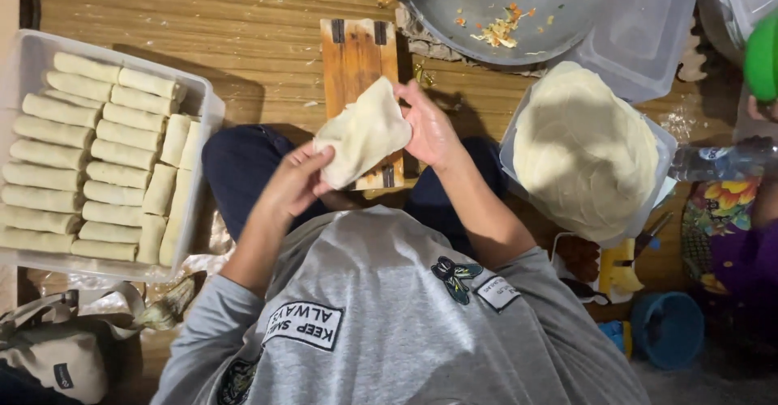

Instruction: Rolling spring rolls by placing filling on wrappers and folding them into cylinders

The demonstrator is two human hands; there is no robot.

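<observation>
Wrapper: a thin, pale, floppy pastry sheet (364,134) hung above the small wooden board (355,61).
Left hand (293,185): at seven o'clock of the sheet, grip pinched on its lower edge.
Right hand (429,130): at three o'clock, fingers closed on the opposite edge, spreading it flat.
Rolls: smooth cylinders packed in a clear tray (203,105) at nine o'clock.
Stack: round wrappers (583,150) at three o'clock, within reach.

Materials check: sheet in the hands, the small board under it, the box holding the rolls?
Sheet: thin pale dough wrapper by the look, matte, limp, drooping between the left hand and right hand. Board: wood, with visible grain, orange-brown and slightly glossy, maybe varnished. Box: translucent plastic, probably, with rolls showing through its wall.
</observation>
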